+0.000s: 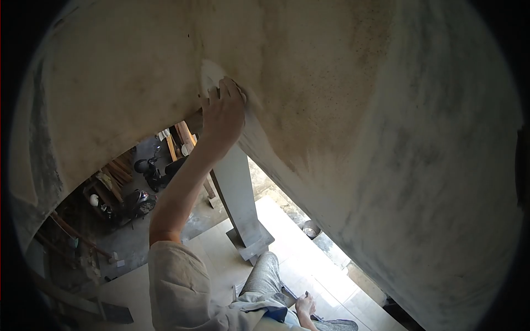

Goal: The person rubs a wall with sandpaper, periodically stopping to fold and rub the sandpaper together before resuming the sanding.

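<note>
My left hand is raised against a large mottled tan and whitish surface, at its lower edge. The fingers are bent and pressed together there; whatever lies under them is hidden. A pale patch shows on the surface just beyond the fingertips. Lower down, my right hand rests near my lap with its fingers curled. A small dark bit shows at those fingers, too small to name. Just below the left hand stands a grey post with a stepped base.
Pale floor tiles surround the post's base. Motorbikes and stacked wood stand in the area beyond, at the left. A round container sits beside the tiled floor's edge. The large surface slopes down along the right.
</note>
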The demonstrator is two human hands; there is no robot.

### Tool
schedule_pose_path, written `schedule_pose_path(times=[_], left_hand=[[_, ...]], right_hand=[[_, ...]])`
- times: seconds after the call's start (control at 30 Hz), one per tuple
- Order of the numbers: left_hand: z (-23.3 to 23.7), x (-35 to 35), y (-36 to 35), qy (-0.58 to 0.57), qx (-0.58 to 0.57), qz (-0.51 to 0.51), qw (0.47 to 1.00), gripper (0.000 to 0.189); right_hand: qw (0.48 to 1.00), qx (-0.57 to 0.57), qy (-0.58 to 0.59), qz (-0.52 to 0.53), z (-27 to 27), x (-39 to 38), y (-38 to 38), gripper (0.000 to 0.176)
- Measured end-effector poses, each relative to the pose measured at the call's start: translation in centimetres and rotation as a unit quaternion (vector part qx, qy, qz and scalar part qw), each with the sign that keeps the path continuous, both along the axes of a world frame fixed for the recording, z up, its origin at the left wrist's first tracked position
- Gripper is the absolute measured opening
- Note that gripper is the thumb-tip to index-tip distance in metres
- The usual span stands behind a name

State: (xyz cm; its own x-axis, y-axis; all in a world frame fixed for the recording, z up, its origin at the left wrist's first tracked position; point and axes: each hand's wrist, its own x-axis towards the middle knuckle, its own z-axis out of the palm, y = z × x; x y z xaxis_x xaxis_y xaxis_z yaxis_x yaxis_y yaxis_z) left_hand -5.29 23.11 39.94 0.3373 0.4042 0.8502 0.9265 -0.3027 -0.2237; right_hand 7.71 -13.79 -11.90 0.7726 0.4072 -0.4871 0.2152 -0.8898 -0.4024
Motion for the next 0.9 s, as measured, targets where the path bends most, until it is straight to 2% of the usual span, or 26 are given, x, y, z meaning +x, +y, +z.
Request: schedule_pose_path(times=[0.07, 0.1, 0.2, 0.3, 0.4, 0.53, 0.57, 0.67, 0.7, 0.8, 0.83, 0.9], left_hand=[[-2.4, 0.6, -3.4, 0.041, 0.077, -0.008, 0.996, 0.047], [-3.0, 0.7, -3.8, 0.027, 0.071, -0.032, 0.997, 0.043], [-1.0, 0.5, -3.2, -0.031, -0.041, -0.041, 0.998, 0.049], [-1.1, 1.4, -3.7, -0.017, -0.037, 0.008, 0.999, 0.051], [-3.4, 2.1, -7.6, 0.039, 0.049, -0.025, 0.998, 0.043], [-1.4, 1.7, -5.7, 0.004, -0.035, -0.020, 0.999, 0.051], [-1.5, 2.0, -5.9, 0.021, -0.017, 0.019, 0.999, 0.052], [-3.5, 2.8, -9.3, 0.051, 0.082, -0.037, 0.995, 0.049], [-4.0, 2.7, -10.2, 0.048, 0.088, -0.076, 0.992, 0.045], [-3.0, 2.1, -8.2, 0.017, 0.055, -0.101, 0.993, 0.044], [-2.3, 2.1, -7.6, -0.017, 0.024, -0.097, 0.995, 0.043], [-2.9, 2.6, -8.6, -0.007, 0.052, -0.087, 0.995, 0.044]], right_hand=[[1.000, 0.015, 0.012, 0.003, 0.2, 0.0, 0.0, 0.043], [1.000, 0.018, 0.012, 0.005, 0.2, 0.0, 0.0, 0.042], [1.000, 0.011, 0.022, 0.008, 0.4, 0.3, -0.2, 0.042], [0.999, -0.001, 0.029, 0.012, 1.3, 0.0, -0.4, 0.042], [0.999, 0.007, 0.034, 0.008, 1.2, 0.1, 0.0, 0.042], [0.999, -0.018, 0.049, 0.016, 0.8, 0.4, 0.0, 0.042], [0.999, -0.014, 0.050, 0.012, 0.3, 0.3, -0.1, 0.042], [0.999, -0.013, 0.048, 0.016, 0.0, 0.6, -0.3, 0.043], [0.999, -0.014, 0.049, 0.019, -0.1, 0.6, -0.1, 0.044], [0.997, -0.016, 0.074, 0.025, 0.0, 0.8, -0.1, 0.042], [0.996, -0.028, 0.075, 0.026, 0.4, 0.8, -0.1, 0.043], [0.996, -0.024, 0.083, 0.028, 0.6, 0.7, -0.3, 0.044]])
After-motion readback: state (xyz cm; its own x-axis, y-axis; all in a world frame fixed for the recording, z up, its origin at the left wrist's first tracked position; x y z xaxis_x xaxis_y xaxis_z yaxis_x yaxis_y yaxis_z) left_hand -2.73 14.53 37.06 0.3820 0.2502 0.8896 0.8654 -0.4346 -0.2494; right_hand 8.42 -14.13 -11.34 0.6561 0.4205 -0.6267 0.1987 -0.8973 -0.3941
